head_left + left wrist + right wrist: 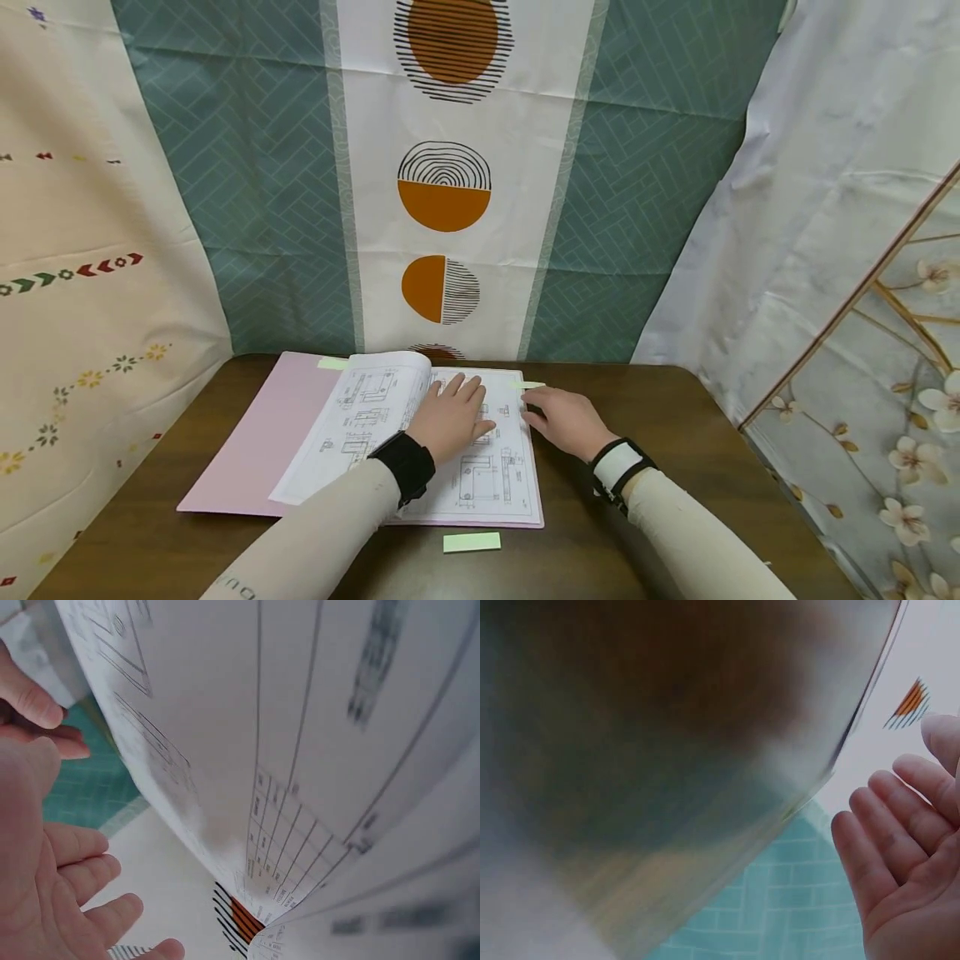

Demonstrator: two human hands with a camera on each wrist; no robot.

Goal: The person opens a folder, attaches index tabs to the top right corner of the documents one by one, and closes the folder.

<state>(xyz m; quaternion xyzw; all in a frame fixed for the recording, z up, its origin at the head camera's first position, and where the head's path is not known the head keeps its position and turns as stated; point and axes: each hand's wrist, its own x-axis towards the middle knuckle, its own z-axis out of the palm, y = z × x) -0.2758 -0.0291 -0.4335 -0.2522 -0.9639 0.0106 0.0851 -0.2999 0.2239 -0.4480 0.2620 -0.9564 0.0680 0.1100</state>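
An open booklet of technical drawings (480,492) with a pink cover (251,450) lies on the table. My left hand (450,421) is spread over the right-hand page near the fold, palm down; its extended fingers (90,877) also show in the left wrist view. At the page's right edge is my right hand (566,421), fingers loosely bent in the head view. In the right wrist view its fingers (889,840) hold nothing visible. A pale green sticky note (528,385) pokes out from the page edge beside the right fingertips; whether they touch it I cannot tell.
Another green sticky strip (472,542) lies on the brown table (645,533) in front of the booklet. A further green tab (332,363) sits at the top of the pink cover. Patterned cloth (285,208) hangs behind the table and along both sides.
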